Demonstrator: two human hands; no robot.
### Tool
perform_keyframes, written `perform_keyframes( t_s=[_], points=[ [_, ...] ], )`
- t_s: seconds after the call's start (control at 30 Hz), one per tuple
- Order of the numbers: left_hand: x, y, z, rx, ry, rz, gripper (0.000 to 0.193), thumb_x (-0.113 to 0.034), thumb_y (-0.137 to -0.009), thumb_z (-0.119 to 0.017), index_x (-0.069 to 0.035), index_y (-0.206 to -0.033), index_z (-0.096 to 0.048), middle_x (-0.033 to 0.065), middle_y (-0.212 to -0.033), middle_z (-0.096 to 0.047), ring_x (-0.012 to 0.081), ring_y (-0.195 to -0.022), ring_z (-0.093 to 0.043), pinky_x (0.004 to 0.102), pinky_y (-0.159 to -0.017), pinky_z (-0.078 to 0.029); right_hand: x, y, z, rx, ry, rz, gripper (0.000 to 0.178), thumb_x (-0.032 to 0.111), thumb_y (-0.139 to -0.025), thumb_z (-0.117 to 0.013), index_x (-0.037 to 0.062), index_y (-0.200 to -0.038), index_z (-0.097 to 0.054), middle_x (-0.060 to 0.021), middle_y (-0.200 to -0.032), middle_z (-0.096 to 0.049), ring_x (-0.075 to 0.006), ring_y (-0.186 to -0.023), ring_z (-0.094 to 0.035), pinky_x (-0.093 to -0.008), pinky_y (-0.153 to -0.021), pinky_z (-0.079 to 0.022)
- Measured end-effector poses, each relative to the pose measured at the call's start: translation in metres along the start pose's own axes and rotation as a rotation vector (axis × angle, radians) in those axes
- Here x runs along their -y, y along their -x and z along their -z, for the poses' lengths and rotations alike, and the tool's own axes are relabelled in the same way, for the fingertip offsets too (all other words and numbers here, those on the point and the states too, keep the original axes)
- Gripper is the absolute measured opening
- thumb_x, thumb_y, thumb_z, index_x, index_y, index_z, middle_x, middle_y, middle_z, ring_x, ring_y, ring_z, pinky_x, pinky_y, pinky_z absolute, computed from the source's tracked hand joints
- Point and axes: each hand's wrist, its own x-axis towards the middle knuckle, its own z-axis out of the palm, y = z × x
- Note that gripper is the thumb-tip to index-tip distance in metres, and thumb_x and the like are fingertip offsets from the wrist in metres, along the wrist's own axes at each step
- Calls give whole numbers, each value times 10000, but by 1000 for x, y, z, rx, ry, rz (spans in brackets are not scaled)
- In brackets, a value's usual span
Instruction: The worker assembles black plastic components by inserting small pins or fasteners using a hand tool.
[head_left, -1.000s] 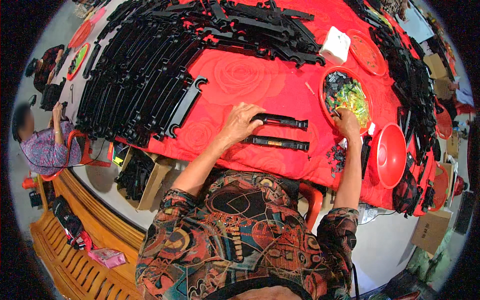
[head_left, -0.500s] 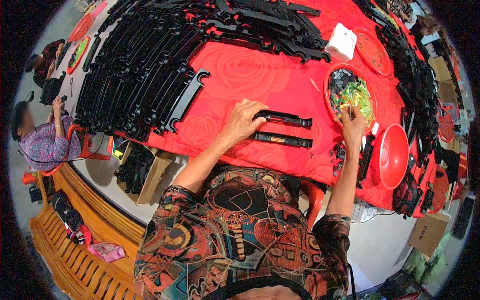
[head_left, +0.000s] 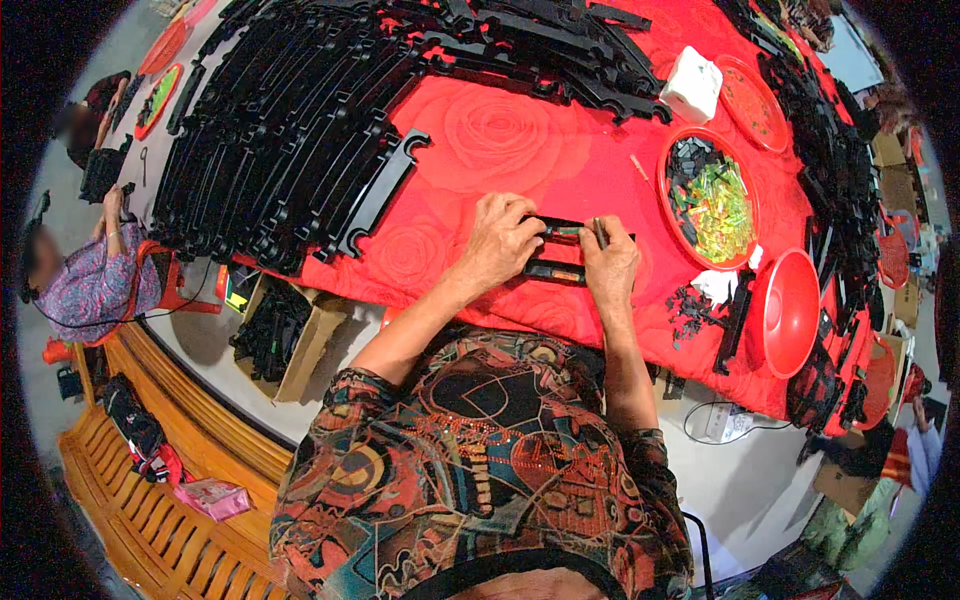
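Two long black plastic strips lie one behind the other on the red cloth in front of me. My left hand (head_left: 503, 240) is closed on the left end of the farther strip (head_left: 562, 229). At that strip's right side, my right hand (head_left: 611, 262) has thumb and fingers pinched together; a narrow dark bit shows between them, too small to name. A small green piece shows on the strip between my hands. The nearer strip (head_left: 556, 272) is partly covered by both hands. To the right, a red bowl (head_left: 664, 205) contains small green-yellow pieces (head_left: 722, 225) and dark grey pieces (head_left: 690, 160).
Rows of black plastic strips (head_left: 270, 140) cover the table's left and far sides. At right are an empty-looking red bowl (head_left: 785, 312), small black bits (head_left: 692, 312), a white block (head_left: 692, 85) and a red tray (head_left: 750, 105). Another person (head_left: 100, 270) sits at far left.
My right hand has left the bowl of small pieces and come left to the farther strip. My left hand has shifted slightly along that strip. The view has moved a little.
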Motion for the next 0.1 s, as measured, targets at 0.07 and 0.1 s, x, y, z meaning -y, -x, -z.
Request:
perform_keyframes(
  t_s=[0.07, 0.1],
  points=[
    [-1, 1, -1, 43, 6, 36, 239, -115, -655, -708, -91, -881, -633, 59, -1000, -564, 252, -990, -495, 423, -850, -362, -1, 2, -2, 23, 4, 2, 110, 62, -767, -637, -3, -820, -566, -171, -740, -616, -299, -685, -630, -373, -611, -476],
    [0, 2, -2, 56, 10, 46, 243, -113, -655, -706, -95, -886, -636, 60, -1005, -563, 255, -1000, -492, 423, -858, -358, 0, 1, -3, 24, 4, 4, 110, 62, -767, -637, -3, -820, -566, -171, -740, -616, -299, -685, -630, -373, -611, -476]
  ],
)
